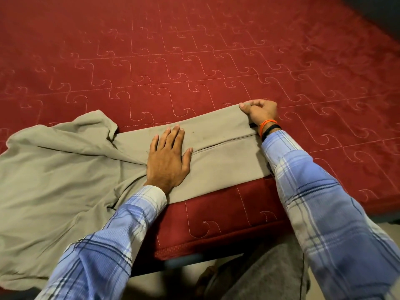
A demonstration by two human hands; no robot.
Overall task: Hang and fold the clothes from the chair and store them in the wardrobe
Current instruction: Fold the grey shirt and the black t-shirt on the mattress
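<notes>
Khaki trousers [218,152] lie across the near edge of the bed [194,61], on its red quilted cover w/ stitched swirl pattern. The legs are laid one over the other, a seam line running between them from under the L hand's thumb out toward the R wrist. L hand [167,158] lies flat on the legs, palm down; fingers [173,135] straight and slightly apart, thumb spread to the side, pressing the cloth. Behind and left of those fingers the waist/seat part of the trousers is bunched and rumpled, spilling over the bed's near edge. R hand [260,112] is at the far corner of the leg end; its fingers are curled, thumb on top, pinching the hem corner, which sits right under the fingertips. Just below that hand, at the cloth's edge, a small dark tab shows; can't tell what it is. R wrist carries an orange band [268,124] and a black band [270,131] side by side. Both arms are in blue-white plaid sleeves [324,213]. Below the bed edge, grey-clad legs of the person [259,278] and a bit of pale floor, blurred.
</notes>
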